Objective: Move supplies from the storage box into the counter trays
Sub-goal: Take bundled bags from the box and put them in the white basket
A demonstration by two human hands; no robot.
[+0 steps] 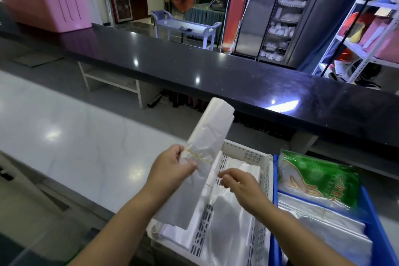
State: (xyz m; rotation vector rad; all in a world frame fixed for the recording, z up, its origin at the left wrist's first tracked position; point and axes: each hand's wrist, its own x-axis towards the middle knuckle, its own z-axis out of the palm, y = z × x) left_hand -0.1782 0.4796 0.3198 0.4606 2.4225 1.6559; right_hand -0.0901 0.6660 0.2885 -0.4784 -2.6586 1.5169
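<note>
While the left hand (172, 168) holds a bundle of white bags (209, 127) up over the white tray (246, 153), its grip is pinched on the bundle just below a yellow rubber band (198, 155) that wraps it. The bundle tilts up and away from the person, its folded top end pointing toward the dark table (216, 67) behind. The lower end hangs down over the tray's left wall.

The right hand (239, 183) hovers over the same tray, close beside the bundle but not touching it. Its thumb and fingertips are drawn together; I cannot tell whether that grip has anything thin between them.

More white bags (226, 233) lie flat inside the white tray. Touching it on the right is a blue tray (275, 190) holding clear bags (323, 222), with a green packet (319, 177) lying on top at its far end. Both trays sit on a pale table (64, 136). A pink box (47, 0) stands on the dark table at far left, well apart from the hands.
</note>
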